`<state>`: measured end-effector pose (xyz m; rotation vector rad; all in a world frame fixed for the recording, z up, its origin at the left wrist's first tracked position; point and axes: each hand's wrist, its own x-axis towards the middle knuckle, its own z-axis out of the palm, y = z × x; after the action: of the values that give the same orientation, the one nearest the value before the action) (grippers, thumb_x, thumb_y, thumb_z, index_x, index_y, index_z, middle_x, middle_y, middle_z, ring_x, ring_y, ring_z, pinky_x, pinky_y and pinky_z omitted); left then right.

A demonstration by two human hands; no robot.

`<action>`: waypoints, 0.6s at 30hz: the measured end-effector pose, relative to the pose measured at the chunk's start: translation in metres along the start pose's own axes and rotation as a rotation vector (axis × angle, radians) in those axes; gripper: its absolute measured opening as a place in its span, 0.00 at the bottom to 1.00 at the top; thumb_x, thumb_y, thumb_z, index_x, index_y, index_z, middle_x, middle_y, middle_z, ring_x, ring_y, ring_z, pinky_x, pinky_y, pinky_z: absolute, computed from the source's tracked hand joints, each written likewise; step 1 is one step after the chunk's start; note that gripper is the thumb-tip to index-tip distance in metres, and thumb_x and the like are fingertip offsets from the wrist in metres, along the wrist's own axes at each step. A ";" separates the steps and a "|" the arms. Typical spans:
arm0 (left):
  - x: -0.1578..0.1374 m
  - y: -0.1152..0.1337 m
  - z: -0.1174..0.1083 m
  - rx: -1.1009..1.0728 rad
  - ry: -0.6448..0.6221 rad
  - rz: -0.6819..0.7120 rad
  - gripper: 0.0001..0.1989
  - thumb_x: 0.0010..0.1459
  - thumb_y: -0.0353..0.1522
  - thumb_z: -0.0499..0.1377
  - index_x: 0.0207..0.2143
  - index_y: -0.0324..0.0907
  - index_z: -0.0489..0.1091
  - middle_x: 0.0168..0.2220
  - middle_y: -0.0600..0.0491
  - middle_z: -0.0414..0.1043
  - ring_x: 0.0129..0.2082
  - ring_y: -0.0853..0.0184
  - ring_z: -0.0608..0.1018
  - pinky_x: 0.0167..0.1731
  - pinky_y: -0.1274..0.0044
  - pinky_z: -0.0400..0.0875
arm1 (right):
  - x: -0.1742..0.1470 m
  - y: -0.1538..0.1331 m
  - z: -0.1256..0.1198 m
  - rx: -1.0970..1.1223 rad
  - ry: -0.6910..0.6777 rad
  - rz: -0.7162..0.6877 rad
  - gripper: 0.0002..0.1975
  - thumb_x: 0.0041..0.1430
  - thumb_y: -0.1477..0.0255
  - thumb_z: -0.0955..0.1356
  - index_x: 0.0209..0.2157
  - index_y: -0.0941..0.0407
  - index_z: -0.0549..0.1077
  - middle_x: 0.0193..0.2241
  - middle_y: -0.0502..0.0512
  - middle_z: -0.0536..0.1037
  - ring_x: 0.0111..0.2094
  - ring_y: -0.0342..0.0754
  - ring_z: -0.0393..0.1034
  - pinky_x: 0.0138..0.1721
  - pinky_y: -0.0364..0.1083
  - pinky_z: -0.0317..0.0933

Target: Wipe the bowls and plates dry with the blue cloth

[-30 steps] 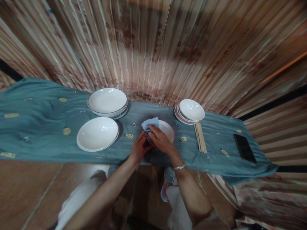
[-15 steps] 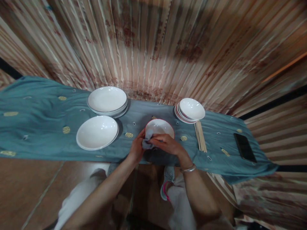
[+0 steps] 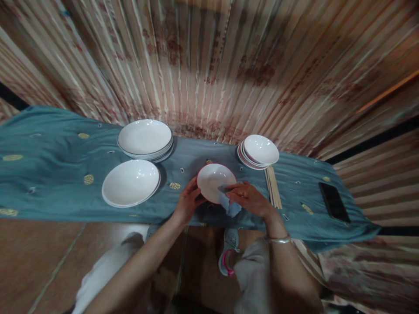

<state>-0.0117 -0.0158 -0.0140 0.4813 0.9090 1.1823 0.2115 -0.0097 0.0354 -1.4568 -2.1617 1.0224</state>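
A white bowl with a red rim [image 3: 212, 176] is in front of me, its inside facing up toward the camera. My left hand [image 3: 189, 199] grips the bowl's left edge, thumb on the near side and fingers at the rim. In my right hand [image 3: 248, 198] is a pale blue-grey cloth [image 3: 230, 205], pinched between the fingers. The cloth lies over the bowl's near right rim and hangs down below it. Part of the bowl's right side is covered by the cloth and fingers.
Stacked white plates [image 3: 144, 136] stand at back left, with more shallow white dishes [image 3: 131, 183] nearer. To the right are stacked small bowls [image 3: 262, 149], wooden chopsticks [image 3: 273, 187] and a black phone [image 3: 334, 202]. A teal cloth [image 3: 59, 174] covers the narrow table; a pleated curtain [image 3: 203, 65] hangs behind.
My right hand has moved right with the cloth, from the bowl's left near side to its right rim. More of the bowl's inside shows. The left hand still holds the bowl.
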 end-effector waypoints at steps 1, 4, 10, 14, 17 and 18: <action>0.000 0.000 0.000 0.006 0.002 0.000 0.25 0.44 0.31 0.69 0.48 0.46 0.74 0.50 0.49 0.73 0.47 0.58 0.75 0.41 0.65 0.78 | -0.001 0.002 -0.002 0.009 0.022 0.004 0.23 0.63 0.55 0.64 0.21 0.53 0.78 0.34 0.56 0.83 0.50 0.58 0.74 0.57 0.60 0.60; 0.001 -0.001 -0.001 0.022 0.000 0.001 0.25 0.45 0.32 0.69 0.49 0.46 0.73 0.49 0.49 0.73 0.47 0.58 0.75 0.40 0.66 0.78 | -0.002 0.008 -0.006 0.034 0.103 0.034 0.23 0.62 0.55 0.64 0.22 0.54 0.79 0.37 0.58 0.83 0.46 0.57 0.77 0.45 0.52 0.69; 0.000 -0.001 0.001 0.019 -0.007 0.009 0.25 0.45 0.33 0.69 0.48 0.46 0.73 0.49 0.49 0.73 0.48 0.58 0.74 0.42 0.65 0.78 | 0.004 0.026 -0.006 0.044 0.290 0.027 0.22 0.61 0.56 0.64 0.22 0.53 0.79 0.37 0.57 0.83 0.47 0.56 0.77 0.47 0.53 0.70; -0.001 -0.001 0.001 0.020 -0.003 0.009 0.25 0.45 0.33 0.69 0.48 0.46 0.73 0.48 0.50 0.73 0.49 0.57 0.74 0.43 0.63 0.77 | 0.014 0.038 -0.002 0.078 0.352 0.001 0.22 0.61 0.55 0.64 0.23 0.52 0.79 0.35 0.56 0.84 0.47 0.56 0.77 0.49 0.55 0.70; -0.001 -0.001 0.001 0.016 -0.012 0.007 0.26 0.45 0.34 0.69 0.49 0.46 0.72 0.48 0.49 0.73 0.47 0.58 0.74 0.43 0.64 0.77 | 0.023 0.042 0.002 0.067 0.407 0.008 0.20 0.62 0.57 0.64 0.26 0.52 0.80 0.36 0.55 0.84 0.48 0.55 0.77 0.51 0.55 0.69; -0.001 -0.001 0.001 0.015 -0.015 0.006 0.26 0.45 0.34 0.69 0.50 0.46 0.72 0.48 0.49 0.73 0.47 0.58 0.74 0.43 0.64 0.77 | 0.026 0.042 0.004 0.055 0.421 0.005 0.19 0.62 0.57 0.64 0.27 0.52 0.81 0.37 0.55 0.84 0.48 0.55 0.76 0.52 0.56 0.68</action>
<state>-0.0106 -0.0173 -0.0142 0.5048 0.9041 1.1770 0.2260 0.0214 -0.0004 -1.4942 -1.8162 0.6919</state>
